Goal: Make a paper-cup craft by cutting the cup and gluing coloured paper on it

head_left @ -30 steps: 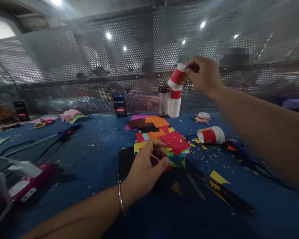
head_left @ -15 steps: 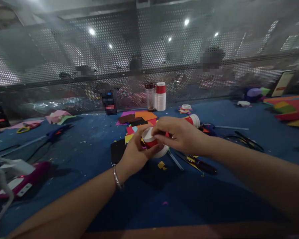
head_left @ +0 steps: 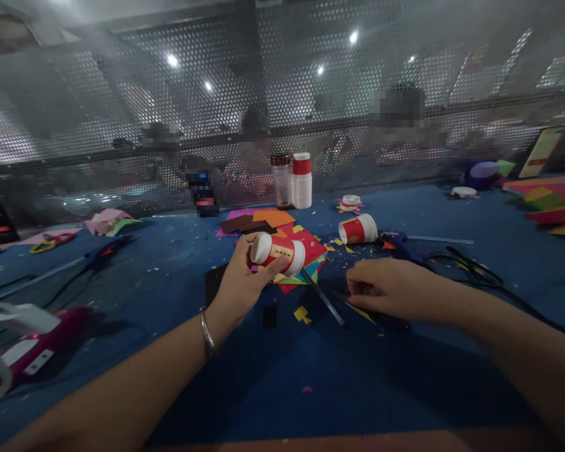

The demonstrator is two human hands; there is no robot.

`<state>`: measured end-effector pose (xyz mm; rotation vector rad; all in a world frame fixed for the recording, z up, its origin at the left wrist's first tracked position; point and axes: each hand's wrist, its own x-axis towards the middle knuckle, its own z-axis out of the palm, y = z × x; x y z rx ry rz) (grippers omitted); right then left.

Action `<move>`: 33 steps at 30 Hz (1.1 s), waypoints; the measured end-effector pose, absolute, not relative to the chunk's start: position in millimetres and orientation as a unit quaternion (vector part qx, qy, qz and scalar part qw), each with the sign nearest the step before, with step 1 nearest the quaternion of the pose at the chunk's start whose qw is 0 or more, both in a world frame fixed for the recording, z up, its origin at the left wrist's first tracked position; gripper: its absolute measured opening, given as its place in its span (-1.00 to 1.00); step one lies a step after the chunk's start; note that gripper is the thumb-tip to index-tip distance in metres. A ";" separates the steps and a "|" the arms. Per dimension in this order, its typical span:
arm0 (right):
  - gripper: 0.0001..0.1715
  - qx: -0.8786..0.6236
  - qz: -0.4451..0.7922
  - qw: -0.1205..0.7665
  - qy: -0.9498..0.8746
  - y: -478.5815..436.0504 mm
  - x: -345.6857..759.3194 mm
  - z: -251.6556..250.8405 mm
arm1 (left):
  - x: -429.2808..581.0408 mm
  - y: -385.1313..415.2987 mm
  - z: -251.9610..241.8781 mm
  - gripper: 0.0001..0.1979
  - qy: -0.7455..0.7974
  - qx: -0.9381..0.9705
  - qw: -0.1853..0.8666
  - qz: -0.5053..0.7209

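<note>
My left hand (head_left: 242, 282) is closed around a red and white paper cup (head_left: 280, 252), tilted on its side, with a label showing. My right hand (head_left: 381, 285) is low over the table on the right, fingers curled in. Beneath it lie scissors (head_left: 400, 324), mostly hidden by the hand, so what the fingers hold does not show. A second paper cup (head_left: 358, 230) lies on its side behind the right hand. Sheets of coloured paper (head_left: 311, 245) are spread behind the left hand. A clear glue stick (head_left: 327, 301) and a yellow paper scrap (head_left: 302, 314) lie between the hands.
A glue gun (head_left: 400, 243) with its cord lies right, another glue gun (head_left: 106, 251) left. A stack of cups (head_left: 302, 185) and a glass jar (head_left: 280, 182) stand by the mesh panel (head_left: 311, 113). A purple power strip (head_left: 42, 345) is at left.
My right hand has left the cup and moved right and down to the scissors. My left hand now holds the cup alone, tipped further onto its side.
</note>
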<state>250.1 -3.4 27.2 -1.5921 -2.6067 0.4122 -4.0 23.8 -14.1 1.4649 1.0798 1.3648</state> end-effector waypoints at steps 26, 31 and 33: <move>-0.81 -0.565 0.100 0.014 -0.819 -1.4 253.5 23.3 | 4.2 7.5 0.8 -0.53 0.393 0.462 0.574 0.550; -0.89 -0.523 0.111 0.001 -0.845 -4.6 254.6 23.2 | 4.8 7.2 1.1 -0.63 0.392 0.459 0.571 0.557; -0.90 -0.524 0.114 -0.005 -0.844 -4.6 253.1 23.3 | 6.4 6.2 3.1 -0.70 0.397 0.449 0.572 0.560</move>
